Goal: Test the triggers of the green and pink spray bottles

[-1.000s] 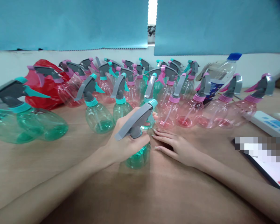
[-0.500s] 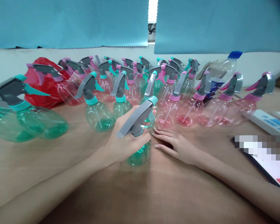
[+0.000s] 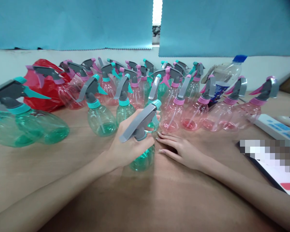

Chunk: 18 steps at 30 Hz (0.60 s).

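My left hand [image 3: 127,141] is wrapped round the neck of a green spray bottle [image 3: 142,161] with a grey and turquoise trigger head. The bottle stands upright on the wooden table [image 3: 106,199], and my fingers partly cover its neck. To its right, my right hand [image 3: 181,149] lies palm down on the table with its fingers stretched out, holding nothing. Just behind the hands are more green spray bottles [image 3: 102,120] and several pink spray bottles [image 3: 194,116].
A red plastic bag [image 3: 42,100] sits at the back left. At the back right stands a clear bottle with a blue cap [image 3: 239,58]. On the right lie a white device with blue markings [image 3: 275,125] and a dark-edged tablet or sheet [image 3: 275,170], partly blurred out.
The view has shifted very slightly. Both hands and the held spray bottle keep their places on the table.
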Available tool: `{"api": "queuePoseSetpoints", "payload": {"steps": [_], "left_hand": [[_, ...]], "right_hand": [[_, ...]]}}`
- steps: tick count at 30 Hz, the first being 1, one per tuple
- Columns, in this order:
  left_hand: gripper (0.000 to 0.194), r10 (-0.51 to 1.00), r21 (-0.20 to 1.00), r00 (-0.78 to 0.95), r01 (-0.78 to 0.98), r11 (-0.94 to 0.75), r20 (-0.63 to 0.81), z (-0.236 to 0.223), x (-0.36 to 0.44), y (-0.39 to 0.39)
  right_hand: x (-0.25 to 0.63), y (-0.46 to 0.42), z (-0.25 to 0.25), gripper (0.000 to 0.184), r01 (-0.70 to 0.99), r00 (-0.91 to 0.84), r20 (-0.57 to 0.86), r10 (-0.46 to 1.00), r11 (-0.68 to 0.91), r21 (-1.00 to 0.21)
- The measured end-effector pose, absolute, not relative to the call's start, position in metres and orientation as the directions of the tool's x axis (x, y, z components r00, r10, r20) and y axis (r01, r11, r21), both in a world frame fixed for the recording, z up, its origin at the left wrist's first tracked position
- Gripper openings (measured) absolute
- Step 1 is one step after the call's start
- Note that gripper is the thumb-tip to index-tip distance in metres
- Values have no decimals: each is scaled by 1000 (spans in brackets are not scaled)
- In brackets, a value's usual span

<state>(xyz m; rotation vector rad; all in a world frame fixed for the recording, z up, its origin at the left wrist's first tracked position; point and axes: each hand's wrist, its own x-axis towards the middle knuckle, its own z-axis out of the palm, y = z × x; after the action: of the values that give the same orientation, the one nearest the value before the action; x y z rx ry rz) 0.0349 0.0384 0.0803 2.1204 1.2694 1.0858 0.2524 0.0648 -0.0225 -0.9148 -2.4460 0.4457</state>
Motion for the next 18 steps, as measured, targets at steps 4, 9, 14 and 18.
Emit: {"api": "queuePoseSetpoints", "payload": {"steps": [4,9,14,18], "left_hand": [[43,870,719,280,489,-494,407,82,36,38],[42,870,721,280,487,-493,406,85,37,38],[35,873,731,284,478,-487,396,89,38,37],[24,871,719,287,492,-491,398,91,38,36]], "right_hand": [[252,66,-23,43,526,-663,312,680,720,-452],[253,67,-23,45,532,-679,300,670,730,-429],[253,66,-23,43,528,-670,313,673,729,-435],[253,66,-23,43,522,-666,316,675,725,-448]]}}
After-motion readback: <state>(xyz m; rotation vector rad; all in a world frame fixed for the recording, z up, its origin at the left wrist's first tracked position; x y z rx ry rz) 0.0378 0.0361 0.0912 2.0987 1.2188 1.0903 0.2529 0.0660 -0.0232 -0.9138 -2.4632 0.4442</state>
